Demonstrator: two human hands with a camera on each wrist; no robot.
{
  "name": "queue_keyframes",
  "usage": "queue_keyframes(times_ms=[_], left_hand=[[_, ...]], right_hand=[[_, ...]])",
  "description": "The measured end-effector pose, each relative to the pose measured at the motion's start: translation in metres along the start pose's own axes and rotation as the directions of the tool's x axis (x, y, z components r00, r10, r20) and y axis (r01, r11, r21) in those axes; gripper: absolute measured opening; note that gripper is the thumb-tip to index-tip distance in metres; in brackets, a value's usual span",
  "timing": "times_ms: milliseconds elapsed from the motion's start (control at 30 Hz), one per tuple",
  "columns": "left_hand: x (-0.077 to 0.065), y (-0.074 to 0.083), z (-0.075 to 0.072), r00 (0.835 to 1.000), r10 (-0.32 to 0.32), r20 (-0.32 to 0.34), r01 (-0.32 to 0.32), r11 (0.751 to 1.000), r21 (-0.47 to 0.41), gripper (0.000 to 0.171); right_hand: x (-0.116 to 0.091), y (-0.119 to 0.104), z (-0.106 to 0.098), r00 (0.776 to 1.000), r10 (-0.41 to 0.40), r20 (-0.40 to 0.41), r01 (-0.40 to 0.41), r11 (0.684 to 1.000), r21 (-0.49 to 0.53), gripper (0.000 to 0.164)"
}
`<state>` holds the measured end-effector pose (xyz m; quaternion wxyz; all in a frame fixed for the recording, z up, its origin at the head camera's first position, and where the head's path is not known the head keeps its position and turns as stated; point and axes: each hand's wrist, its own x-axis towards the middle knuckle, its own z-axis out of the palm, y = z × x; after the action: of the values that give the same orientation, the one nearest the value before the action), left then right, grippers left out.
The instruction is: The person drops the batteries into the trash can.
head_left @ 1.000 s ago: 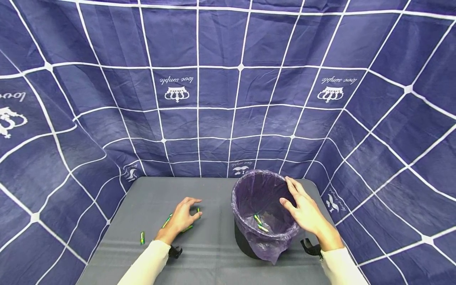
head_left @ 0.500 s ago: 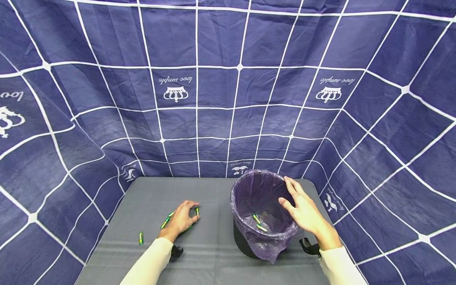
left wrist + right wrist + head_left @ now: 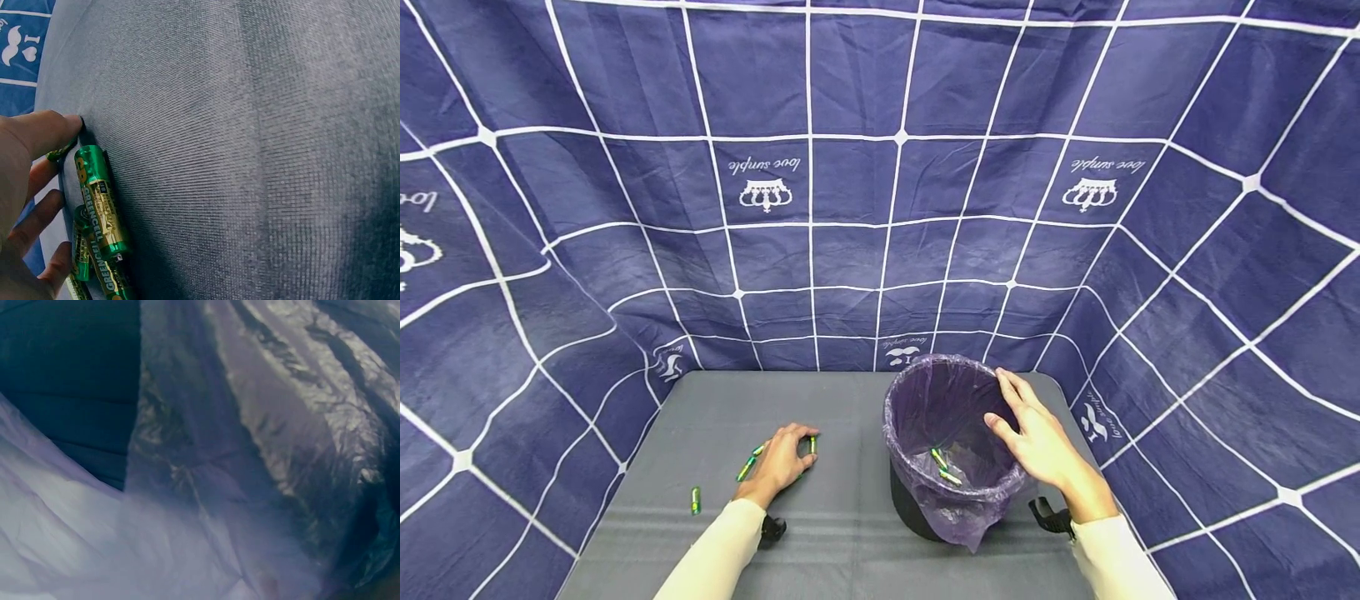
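Note:
My left hand [image 3: 782,460] is low over the grey tabletop, its thumb and a finger at the two ends of a green-and-gold battery [image 3: 812,445]. In the left wrist view that battery [image 3: 59,152] is mostly hidden behind the thumb. More batteries [image 3: 100,203] lie below the palm, reading GREENCELL. My right hand [image 3: 1043,446] rests with extended fingers on the right rim of a black bin [image 3: 913,507] lined with a purple plastic bag [image 3: 958,521]. Batteries [image 3: 949,477] lie at the bottom of the bag. Only the bag [image 3: 206,519] and dark cloth fill the right wrist view.
A single battery [image 3: 696,500] lies apart at the left of the grey table [image 3: 842,533]. Two more batteries [image 3: 750,463] lie just left of the left hand. Blue cloth [image 3: 850,258] with white grid lines walls off the back and sides.
My left thumb and finger have closed in on the battery between them. My right hand stays on the bin's rim. The head view has shifted slightly.

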<state>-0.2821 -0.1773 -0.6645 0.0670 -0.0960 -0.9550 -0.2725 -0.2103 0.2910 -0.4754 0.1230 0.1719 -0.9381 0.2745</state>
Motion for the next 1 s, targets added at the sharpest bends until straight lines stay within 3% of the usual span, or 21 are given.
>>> queue_keyframes(times_ms=[667,1000], left_hand=[[0.001,-0.001,-0.002,1.000,-0.010,0.001,0.010,1.000,0.012,0.045],[0.002,-0.005,0.003,1.000,-0.008,-0.006,0.008,1.000,0.006,0.045]], right_hand=[[0.003,0.001,0.000,1.000,-0.005,0.014,0.005,1.000,-0.022,0.079],[0.007,-0.004,-0.010,0.994,0.031,0.104,-0.025,0.998,-0.056,0.087]])
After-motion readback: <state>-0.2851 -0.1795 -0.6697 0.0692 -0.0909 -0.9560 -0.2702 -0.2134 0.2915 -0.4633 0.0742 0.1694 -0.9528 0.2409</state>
